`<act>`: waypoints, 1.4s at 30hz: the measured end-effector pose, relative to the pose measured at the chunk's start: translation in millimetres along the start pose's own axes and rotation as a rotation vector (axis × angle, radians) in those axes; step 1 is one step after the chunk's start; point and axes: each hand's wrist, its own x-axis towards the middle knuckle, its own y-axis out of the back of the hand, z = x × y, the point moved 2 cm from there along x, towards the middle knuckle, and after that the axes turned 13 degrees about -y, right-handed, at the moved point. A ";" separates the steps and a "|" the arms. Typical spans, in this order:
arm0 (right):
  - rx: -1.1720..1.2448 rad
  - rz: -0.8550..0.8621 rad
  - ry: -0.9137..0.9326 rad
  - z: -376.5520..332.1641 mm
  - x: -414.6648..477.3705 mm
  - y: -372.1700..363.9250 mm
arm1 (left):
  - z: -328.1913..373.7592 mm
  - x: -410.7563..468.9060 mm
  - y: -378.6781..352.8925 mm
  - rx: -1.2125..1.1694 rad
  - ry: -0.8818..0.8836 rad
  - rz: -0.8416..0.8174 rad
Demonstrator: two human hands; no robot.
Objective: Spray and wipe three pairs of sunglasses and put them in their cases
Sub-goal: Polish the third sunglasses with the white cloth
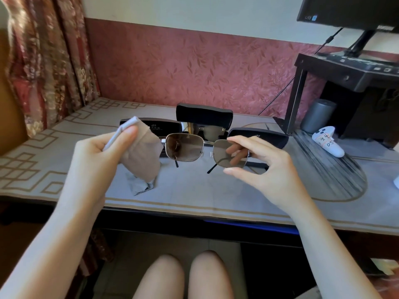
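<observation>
My right hand (pixel 261 162) pinches the right lens rim of metal-framed brown sunglasses (pixel 185 147), held up over the table with temples unfolded. My left hand (pixel 101 154) grips a beige-grey wiping cloth (pixel 142 156) just left of the glasses, its lower end hanging to the table. Behind stand three dark cases: a flat one at left (pixel 164 125), an open one in the middle (pixel 204 115) with dark sunglasses (pixel 207 132) inside, and one at right (pixel 274 137) partly behind my right hand.
The table (pixel 194 190) has a patterned cover under glass. A white spray bottle (pixel 328 141) lies at right beside a grey cylinder (pixel 317 117). A dark shelf stand (pixel 349 76) with a monitor on it fills the far right. A curtain (pixel 43 61) hangs at left.
</observation>
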 end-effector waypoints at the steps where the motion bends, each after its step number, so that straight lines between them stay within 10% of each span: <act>1: -0.016 0.006 -0.011 0.3 -0.4 -1.7 | -2.8 -3.3 -1.5 0.000 0.025 -0.016; 16: -0.054 -0.016 -0.049 1.2 0.8 -7.3 | 16.3 -7.7 -21.0 0.050 -0.028 -0.419; 28: -0.026 -0.039 -0.037 -1.8 0.9 -5.9 | 15.5 5.0 -13.2 0.104 -0.111 -0.497; 36: -0.064 -0.029 -0.061 -5.3 0.9 -11.9 | 12.3 0.3 -19.4 0.200 -0.212 -0.261; 42: -0.017 -0.048 -0.020 -2.1 -0.3 -2.4 | 18.6 0.5 -17.7 0.159 -0.159 -0.479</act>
